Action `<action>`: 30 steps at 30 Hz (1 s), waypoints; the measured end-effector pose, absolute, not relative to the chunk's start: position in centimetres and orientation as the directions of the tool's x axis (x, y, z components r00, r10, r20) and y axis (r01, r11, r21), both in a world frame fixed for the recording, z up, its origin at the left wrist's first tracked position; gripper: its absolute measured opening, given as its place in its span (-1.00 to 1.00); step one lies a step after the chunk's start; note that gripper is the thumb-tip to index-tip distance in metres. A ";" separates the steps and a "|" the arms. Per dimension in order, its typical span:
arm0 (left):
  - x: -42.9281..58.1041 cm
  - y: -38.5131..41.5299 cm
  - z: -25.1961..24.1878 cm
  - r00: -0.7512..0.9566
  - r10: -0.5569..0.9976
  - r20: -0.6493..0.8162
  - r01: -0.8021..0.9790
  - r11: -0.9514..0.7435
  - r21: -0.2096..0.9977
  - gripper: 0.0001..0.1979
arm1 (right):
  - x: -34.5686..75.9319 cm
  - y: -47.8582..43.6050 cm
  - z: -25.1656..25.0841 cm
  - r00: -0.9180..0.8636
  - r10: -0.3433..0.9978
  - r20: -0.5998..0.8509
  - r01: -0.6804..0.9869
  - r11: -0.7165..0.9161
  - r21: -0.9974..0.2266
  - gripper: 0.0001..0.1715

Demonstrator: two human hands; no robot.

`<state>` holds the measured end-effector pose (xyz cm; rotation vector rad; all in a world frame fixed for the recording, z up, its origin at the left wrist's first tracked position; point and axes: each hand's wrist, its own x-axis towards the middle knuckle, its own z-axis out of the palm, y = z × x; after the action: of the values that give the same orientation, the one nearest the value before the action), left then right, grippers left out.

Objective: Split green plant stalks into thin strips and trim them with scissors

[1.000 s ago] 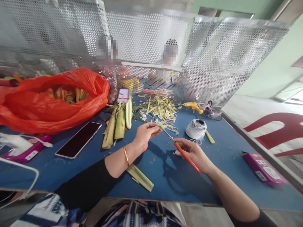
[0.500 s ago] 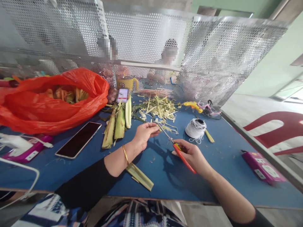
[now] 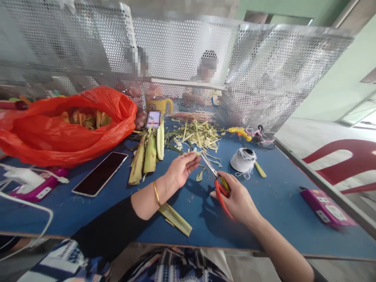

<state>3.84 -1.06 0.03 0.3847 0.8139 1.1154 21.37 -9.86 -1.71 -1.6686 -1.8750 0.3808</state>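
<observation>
Left hand (image 3: 183,168): thumb and fingertips pressed together, pinching a small green scrap (image 3: 197,153); most of the scrap is covered by the fingers. Right hand (image 3: 238,197): closed around the handles of the scissors (image 3: 217,181), whose loops stand apart; the blades run up toward the left fingertips and their tips lie just beside the scrap. Whether the blades touch it cannot be told. Just below the blades and to the right of the left fingers is a pale sliver (image 3: 199,174); whether it rests on the table (image 3: 270,223) cannot be told. Directly beyond the pinch is a heap of trimmings (image 3: 200,134). Left of the left hand are several husks (image 3: 150,154) side by side, then a phone (image 3: 100,174) and, farther left and beyond, a red bag (image 3: 73,150) with contents showing at its mouth. Nearer the body than the left hand, beside the wrist, a loose husk piece (image 3: 178,221) lies on the table. Beyond the right hand stands a spool (image 3: 243,161) of white thread, with a yellow glue gun (image 3: 239,132) farther out. Well to the right of the scissors sits a purple socket block (image 3: 326,209).
</observation>
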 end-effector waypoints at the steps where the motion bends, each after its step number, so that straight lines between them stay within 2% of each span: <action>1: 3.9 -1.1 0.0 0.206 0.897 -0.390 -0.641 0.425 0.639 -0.89 | 21.2 -9.8 -1.7 -0.036 0.968 0.249 0.814 0.173 -0.555 -0.43; 7: 4.1 -1.3 -0.1 0.216 0.881 -0.420 -0.663 0.448 0.600 -0.88 | 21.1 -9.8 -1.7 -0.086 0.958 0.273 0.826 0.221 -0.518 -0.49; 18: 4.4 -1.3 -0.3 0.208 0.882 -0.423 -0.645 0.449 0.618 -0.85 | 20.9 -9.9 -1.6 -0.100 0.959 0.264 0.758 0.246 -0.604 -0.51; 25: 4.4 -1.2 -0.4 0.219 0.874 -0.434 -0.638 0.465 0.614 -0.84 | 21.0 -10.0 -1.7 -0.115 0.963 0.244 0.773 0.241 -0.587 -0.58; 30: 4.4 -1.2 -0.4 0.229 0.868 -0.440 -0.641 0.475 0.603 -0.88 | 21.2 -9.9 -2.0 -0.087 0.958 0.273 0.745 0.244 -0.621 -0.59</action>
<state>4.35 -1.21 -0.38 0.3234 0.8264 1.0634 21.21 -9.94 -1.97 -1.5535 -1.8842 0.4298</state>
